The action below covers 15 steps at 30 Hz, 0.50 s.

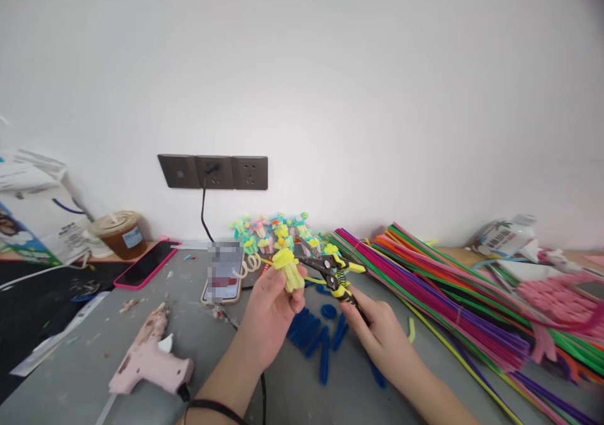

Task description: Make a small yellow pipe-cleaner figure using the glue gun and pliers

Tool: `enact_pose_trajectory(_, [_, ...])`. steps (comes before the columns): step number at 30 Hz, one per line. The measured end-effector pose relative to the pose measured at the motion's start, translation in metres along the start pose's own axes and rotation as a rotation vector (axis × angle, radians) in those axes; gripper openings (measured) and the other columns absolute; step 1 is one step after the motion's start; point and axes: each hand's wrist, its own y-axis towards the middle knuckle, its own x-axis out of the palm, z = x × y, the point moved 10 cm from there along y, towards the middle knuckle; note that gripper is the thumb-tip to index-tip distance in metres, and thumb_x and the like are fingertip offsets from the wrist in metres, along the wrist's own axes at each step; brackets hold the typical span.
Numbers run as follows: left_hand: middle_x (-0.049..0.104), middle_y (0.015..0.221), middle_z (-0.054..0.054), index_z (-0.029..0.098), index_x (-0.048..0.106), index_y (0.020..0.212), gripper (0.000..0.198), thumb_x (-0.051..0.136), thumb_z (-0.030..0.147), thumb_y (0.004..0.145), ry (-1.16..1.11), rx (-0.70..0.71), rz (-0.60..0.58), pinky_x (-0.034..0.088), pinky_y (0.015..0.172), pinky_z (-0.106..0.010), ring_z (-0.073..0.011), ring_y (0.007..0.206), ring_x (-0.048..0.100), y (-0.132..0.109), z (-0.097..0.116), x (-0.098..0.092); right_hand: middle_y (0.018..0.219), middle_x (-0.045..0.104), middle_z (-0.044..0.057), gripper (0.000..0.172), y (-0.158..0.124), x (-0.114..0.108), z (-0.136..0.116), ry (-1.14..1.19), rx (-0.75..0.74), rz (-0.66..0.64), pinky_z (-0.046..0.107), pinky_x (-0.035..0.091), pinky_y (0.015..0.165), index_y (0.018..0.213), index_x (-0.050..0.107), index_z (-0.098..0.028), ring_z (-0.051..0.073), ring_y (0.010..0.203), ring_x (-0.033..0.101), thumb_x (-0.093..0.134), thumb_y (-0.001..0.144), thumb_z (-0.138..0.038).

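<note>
In my left hand, pinched between thumb and fingers, is a small yellow pipe-cleaner figure with a bright yellow band near its top. My right hand is wrapped round the black and yellow handles of wire-cutting pliers. Their jaws point left and sit close beside the figure; whether they touch it I cannot tell. Under both hands lie several dark blue pipe-cleaner pieces, some rolled, some straight. A cluster of small multicoloured pipe-cleaner figures stands behind the left hand by the wall.
Bundles of long coloured pipe cleaners spread over the right side. A pink glue gun lies at the front left. Further back are a lit phone, a pink-cased phone and a lidded drink cup. A black cable hangs from the wall socket.
</note>
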Motion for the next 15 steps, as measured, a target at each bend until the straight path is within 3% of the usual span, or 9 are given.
enact_pose_trajectory(8, [0.069,0.083,-0.003,0.016,0.071,0.081,0.024,0.085,0.032,0.069,-0.047,0.008,-0.01,0.041,0.052,-0.018,-0.0065,0.057,0.051,-0.001,0.002,0.002,0.052,0.044,-0.004,0.043,-0.002,-0.001,-0.002,-0.025,-0.015,0.017,0.025,0.027,0.048,0.077,0.053,-0.02,0.014,0.045,0.039,0.031,0.1,-0.05])
enact_pose_trajectory(15, [0.069,0.089,-0.005,0.016,0.07,0.083,0.027,0.084,0.034,0.07,0.004,0.024,0.012,0.04,0.052,-0.018,-0.0059,0.058,0.049,0.002,0.003,-0.002,0.051,0.04,-0.005,0.04,0.004,-0.011,0.012,0.062,0.071,0.028,0.025,0.028,0.047,0.07,0.043,-0.022,0.012,0.046,0.037,0.034,0.098,-0.049])
